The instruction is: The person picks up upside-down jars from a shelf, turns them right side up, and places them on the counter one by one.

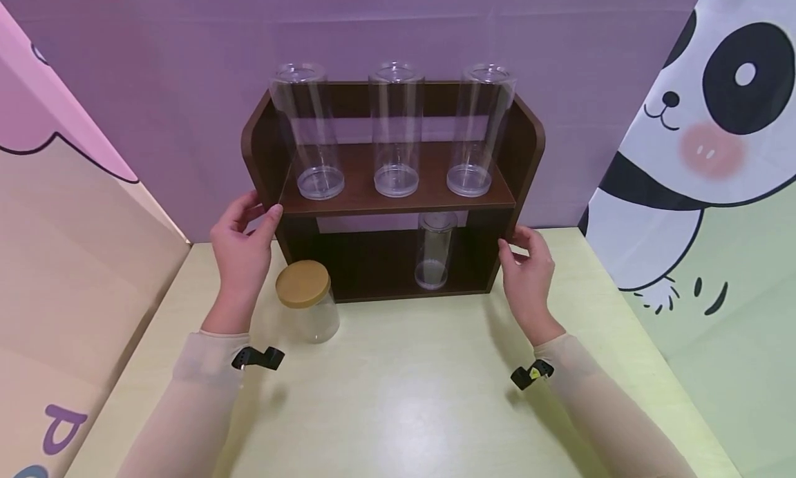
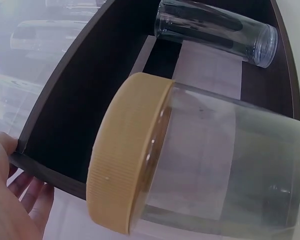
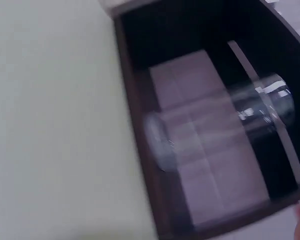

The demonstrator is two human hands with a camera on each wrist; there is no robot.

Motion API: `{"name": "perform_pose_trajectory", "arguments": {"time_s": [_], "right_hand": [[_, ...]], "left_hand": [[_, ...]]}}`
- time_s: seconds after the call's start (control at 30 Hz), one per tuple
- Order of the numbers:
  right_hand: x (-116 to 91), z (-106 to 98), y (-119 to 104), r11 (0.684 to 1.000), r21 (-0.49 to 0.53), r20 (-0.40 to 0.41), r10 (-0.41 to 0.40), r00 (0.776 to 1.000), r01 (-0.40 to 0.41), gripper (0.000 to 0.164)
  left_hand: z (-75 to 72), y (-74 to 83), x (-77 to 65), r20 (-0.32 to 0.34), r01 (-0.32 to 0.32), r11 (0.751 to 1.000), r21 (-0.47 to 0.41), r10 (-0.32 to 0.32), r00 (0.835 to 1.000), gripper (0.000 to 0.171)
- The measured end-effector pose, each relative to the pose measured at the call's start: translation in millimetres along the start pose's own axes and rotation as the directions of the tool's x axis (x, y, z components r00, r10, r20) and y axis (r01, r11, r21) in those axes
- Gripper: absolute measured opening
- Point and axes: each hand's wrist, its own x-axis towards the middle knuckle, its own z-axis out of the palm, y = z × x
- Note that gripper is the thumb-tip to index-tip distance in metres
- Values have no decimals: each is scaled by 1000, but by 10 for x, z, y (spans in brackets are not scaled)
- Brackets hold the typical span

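A dark brown two-tier shelf (image 1: 357,188) stands on the table against the back wall. My left hand (image 1: 242,246) grips its left side panel, thumb at the front edge and the other fingers behind, as the left wrist view also shows. At the right side panel, my right hand (image 1: 528,274) pinches the edge between thumb and fingers; only a sliver of it enters the right wrist view. Three tall clear cylinders (image 1: 396,136) stand in a row on the upper tier. Another clear cylinder (image 1: 435,250) stands on the lower tier, right of its middle.
A clear jar (image 1: 318,319) with a tan lid (image 2: 127,150) stands upright before the shelf's lower left corner, near my left wrist. Pale table surface (image 1: 404,381) extends in front. Printed cloth walls rise on both sides, a panda (image 1: 674,160) on the right one.
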Motion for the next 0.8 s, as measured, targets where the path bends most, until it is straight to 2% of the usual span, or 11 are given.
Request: {"name": "perform_pose_trajectory", "arguments": {"time_s": [0.07,0.13,0.17,0.23,0.3,0.37,0.43,0.5,0.63,0.8], "right_hand": [[-118,28,-11,999,43,-25,-33,999,34,26],[-250,80,-21,993,100,-6,-62,998,62,30],[-311,118,-27,991,121,34,-64,997,59,34],[-412,219,-20,990,140,165,-29,986,6,45],[-472,338,10,990,114,322,44,946,-85,61],[-502,460,60,984,57,444,128,887,-171,77],[-508,572,118,972,13,507,194,840,-233,88],[-500,665,165,961,-3,534,235,812,-277,95],[-476,808,207,949,-20,542,274,794,-314,103],[-470,938,225,953,-25,514,272,814,-302,95]], "left_hand": [[-4,8,-4,6,1,1000,6,-1,1000,34],[-10,15,-2,11,4,1000,14,-4,1000,34],[-14,19,1,12,5,1000,20,-5,1000,34],[-23,28,8,9,8,1000,22,-8,1000,34],[-34,34,15,3,12,1000,21,-12,1000,33],[-42,38,20,2,21,1000,21,-21,1000,34],[-44,41,19,11,36,999,24,-37,999,35],[-45,43,16,22,52,998,38,-53,998,36],[-46,45,3,32,78,995,57,-80,996,37],[-50,52,-9,27,83,994,70,-85,996,37]]}}
